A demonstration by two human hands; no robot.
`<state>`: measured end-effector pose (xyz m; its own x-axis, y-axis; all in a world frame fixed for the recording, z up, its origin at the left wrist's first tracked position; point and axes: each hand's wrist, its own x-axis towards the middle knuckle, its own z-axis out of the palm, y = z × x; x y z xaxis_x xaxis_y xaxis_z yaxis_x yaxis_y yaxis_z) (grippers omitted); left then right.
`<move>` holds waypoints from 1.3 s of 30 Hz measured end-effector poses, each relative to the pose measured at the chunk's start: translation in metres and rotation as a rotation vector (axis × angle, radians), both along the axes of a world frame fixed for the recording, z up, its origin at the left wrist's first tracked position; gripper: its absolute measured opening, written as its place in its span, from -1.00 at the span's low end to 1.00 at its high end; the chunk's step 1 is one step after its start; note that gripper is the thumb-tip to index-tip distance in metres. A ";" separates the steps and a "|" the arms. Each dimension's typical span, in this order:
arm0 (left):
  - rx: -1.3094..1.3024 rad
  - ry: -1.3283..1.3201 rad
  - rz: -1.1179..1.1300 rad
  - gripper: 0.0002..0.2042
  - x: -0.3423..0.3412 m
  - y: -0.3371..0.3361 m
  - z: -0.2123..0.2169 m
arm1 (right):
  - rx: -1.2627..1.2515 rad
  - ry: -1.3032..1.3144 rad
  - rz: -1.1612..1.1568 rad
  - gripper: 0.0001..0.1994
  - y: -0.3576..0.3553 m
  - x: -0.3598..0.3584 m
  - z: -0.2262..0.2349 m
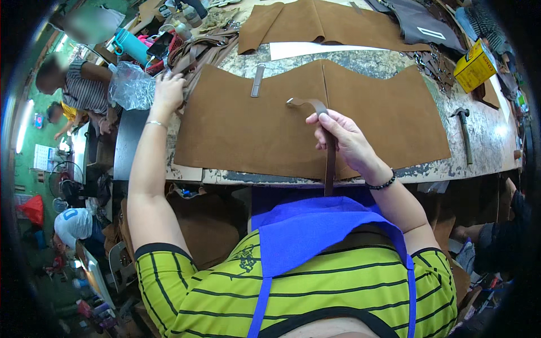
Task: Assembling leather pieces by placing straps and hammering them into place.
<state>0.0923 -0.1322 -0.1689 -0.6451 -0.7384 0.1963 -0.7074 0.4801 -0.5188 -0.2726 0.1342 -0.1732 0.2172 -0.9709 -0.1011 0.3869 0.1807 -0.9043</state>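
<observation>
My right hand (344,135) is closed on a narrow brown leather strap (330,163), pinched between thumb and fingers. The strap's upper end curls left to a small metal tip, and its lower end hangs past the table's front edge. Beneath it lies a large brown leather panel (242,132) with a centre seam. A short strap tab (257,81) with a metal ring sits on the panel's upper left. At the far left, my left hand (169,91) reaches with fingers apart onto a heap of brown straps (197,52), beside a clear plastic bag (132,85); its fingertips are partly hidden.
A hammer (464,135) and a yellow can (474,66) stand to the right on the worn table (394,173). More brown leather (349,25) lies at the back. A turquoise bottle (131,46) and a red basket (176,43) are back left. Other people work at the left.
</observation>
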 end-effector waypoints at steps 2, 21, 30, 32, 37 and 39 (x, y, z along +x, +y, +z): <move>-0.151 0.252 -0.258 -0.82 -0.011 0.025 0.014 | -0.098 -0.042 0.003 -0.72 0.006 0.001 0.002; 1.785 2.075 0.015 -0.69 -0.207 0.191 -0.027 | -0.153 0.584 0.007 -0.74 0.044 0.007 -0.015; 1.740 1.737 -0.168 -0.72 -0.226 0.215 -0.020 | -0.216 0.371 -0.211 -0.72 -0.026 -0.035 0.003; 1.438 1.710 -0.234 -0.75 -0.235 0.215 -0.020 | -0.302 0.362 -0.153 -0.76 -0.029 -0.034 -0.001; 1.328 1.656 -0.316 -0.79 -0.240 0.208 -0.023 | -0.233 0.279 -0.153 -0.80 -0.022 -0.035 0.002; 1.316 1.680 -0.313 -0.78 -0.245 0.209 -0.027 | -0.185 0.262 -0.125 -0.82 -0.020 -0.042 0.004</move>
<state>-0.1530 0.0773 -0.1955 -0.5501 -0.8197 0.1598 0.1295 0.1053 0.9860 -0.3147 0.1146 -0.1689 0.0852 -0.9955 0.0427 0.1463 -0.0299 -0.9888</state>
